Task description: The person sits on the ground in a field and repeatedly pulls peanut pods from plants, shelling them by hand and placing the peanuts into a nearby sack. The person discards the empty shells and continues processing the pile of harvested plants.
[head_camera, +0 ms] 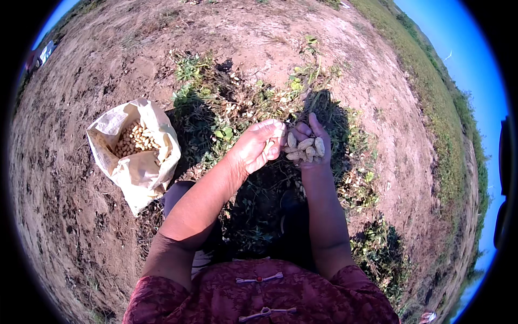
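My left hand [261,143] is in bright sun, its fingers closed around a pale thing that looks like a peanut pod [268,147]. Right beside it, my right hand [319,131] is turned palm up and cups several unshelled peanuts [306,148]. Stems and roots seem to run behind its fingers, though shade hides how they are held. Under both hands lies a heap of uprooted peanut plants [230,101], with pods among the leaves. To the left stands a white woven sack [162,125], its mouth wide, holding loose peanuts [135,139].
Dry bare soil [60,141] surrounds the heap. More peanut plants [380,247] lie at the lower right. A strip of green vegetation [437,101] runs along the right, with a wind turbine [448,55] beyond. My knee [176,194] is close to the sack.
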